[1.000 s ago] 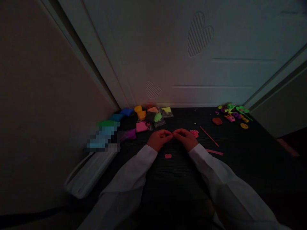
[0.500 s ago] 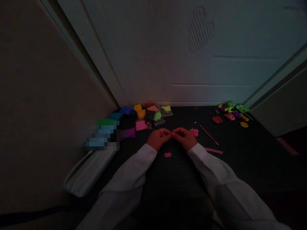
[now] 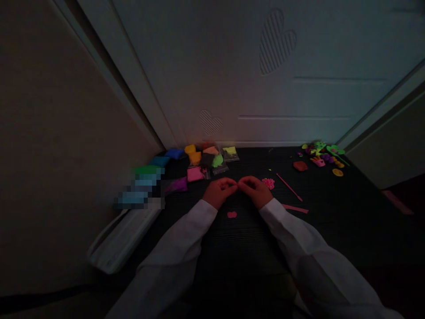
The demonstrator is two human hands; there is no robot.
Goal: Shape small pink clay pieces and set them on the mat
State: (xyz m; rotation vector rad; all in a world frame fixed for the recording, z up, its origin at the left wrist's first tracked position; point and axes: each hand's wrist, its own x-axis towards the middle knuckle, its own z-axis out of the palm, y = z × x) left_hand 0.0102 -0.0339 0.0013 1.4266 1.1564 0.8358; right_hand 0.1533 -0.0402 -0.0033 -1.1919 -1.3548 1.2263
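Over the middle of the dark table, my left hand (image 3: 219, 192) and my right hand (image 3: 255, 191) meet fingertip to fingertip. Both are closed in a pinch, and whatever lies between the fingertips is too small and dim to make out. Just below them on the table lies a small flat pink piece of clay (image 3: 232, 215). A cluster of small pink pieces (image 3: 268, 183) sits right beside my right hand. Farther right are a thin pink modelling tool (image 3: 289, 187) and a flat pink strip (image 3: 296, 208), the strip partly hidden by my right sleeve.
Several bags of coloured clay, among them a pink bag (image 3: 195, 174) and a purple bag (image 3: 177, 184), lie back left. A long pale case (image 3: 128, 239) rests at the left. Finished-looking clay figures (image 3: 320, 155) and a red lump (image 3: 300, 166) stand back right. A white panel (image 3: 212, 88) rises behind.
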